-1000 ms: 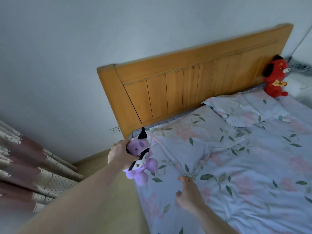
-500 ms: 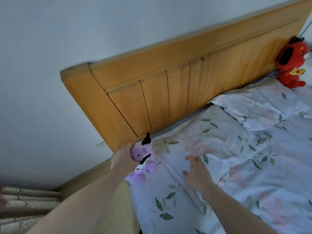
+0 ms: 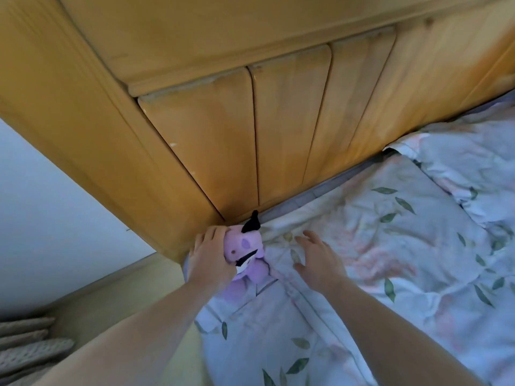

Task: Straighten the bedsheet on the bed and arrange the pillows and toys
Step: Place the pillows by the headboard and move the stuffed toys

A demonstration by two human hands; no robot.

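Note:
A small purple plush toy (image 3: 246, 253) with a black ear sits at the bed's near-left corner, against the foot of the wooden headboard (image 3: 278, 112). My left hand (image 3: 210, 256) is closed around its head and back. My right hand (image 3: 319, 257) lies flat with fingers spread on the near pillow (image 3: 390, 235), which has a pale floral cover. A second pillow (image 3: 473, 162) in the same cover lies to the right. The floral bedsheet (image 3: 278, 338) covers the mattress below both hands.
The headboard fills the upper view, very close. A pale wall (image 3: 41, 207) and a beige bed-side rail (image 3: 117, 296) lie to the left. Folds of a patterned curtain (image 3: 25, 346) show at the bottom left.
The view has moved much closer to the headboard; the red toy has left the frame. My left hand has pushed the purple toy into the corner. My right hand slid up onto the pillow.

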